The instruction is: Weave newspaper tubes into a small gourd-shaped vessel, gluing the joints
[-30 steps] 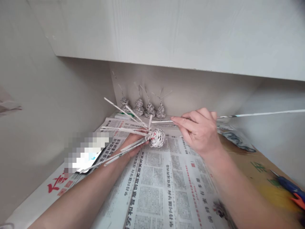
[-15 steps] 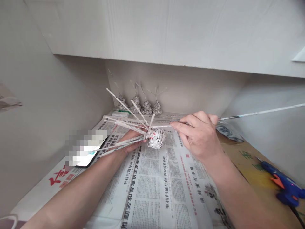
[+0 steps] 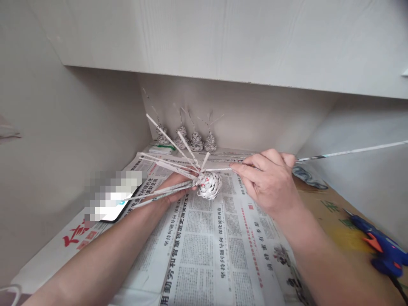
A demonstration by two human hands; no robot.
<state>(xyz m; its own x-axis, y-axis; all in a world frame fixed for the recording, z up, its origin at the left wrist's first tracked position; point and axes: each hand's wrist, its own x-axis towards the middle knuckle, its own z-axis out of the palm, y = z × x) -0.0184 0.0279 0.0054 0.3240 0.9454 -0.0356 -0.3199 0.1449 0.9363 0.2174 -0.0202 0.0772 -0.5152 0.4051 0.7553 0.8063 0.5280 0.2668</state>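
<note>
A small woven ball of rolled newspaper is held above the newspaper sheets, with several loose paper tubes fanning out from its left end. My left hand is closed around that end from behind; its fingertips are partly hidden by the tubes. A long paper tube runs from the ball through my right hand and out past the right edge. My right thumb and fingers pinch this tube a short way from the ball, and it looks straight.
Several woven paper gourds with twisted stems stand along the back wall. A phone lies left on the newspaper. A blue glue gun rests on cardboard at right. A low white panel overhangs the back.
Both hands keep their grip on the ball and the long tube, nearly in place. The camera view has shifted slightly.
</note>
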